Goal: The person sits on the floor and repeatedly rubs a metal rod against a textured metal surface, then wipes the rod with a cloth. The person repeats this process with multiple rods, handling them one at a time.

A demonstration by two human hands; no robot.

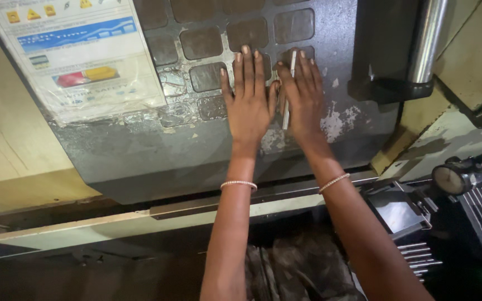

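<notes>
Panel (207,145): bare grey band below the pads (202,42), open to either side of the wrists | Left: taped sheet (79,56) covers the panel face | Right: black bracket (383,50) with steel cylinder (428,39) blocks reach | Lower right: dial gauge (450,178) and rods (417,253) crowd the ledge.

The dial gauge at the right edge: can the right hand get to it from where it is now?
Probably yes. The dial gauge sits uncovered, with nothing visible between it and the right hand. But that hand already holds a thin metal rod against the dark panel, so it isn't free.
</notes>
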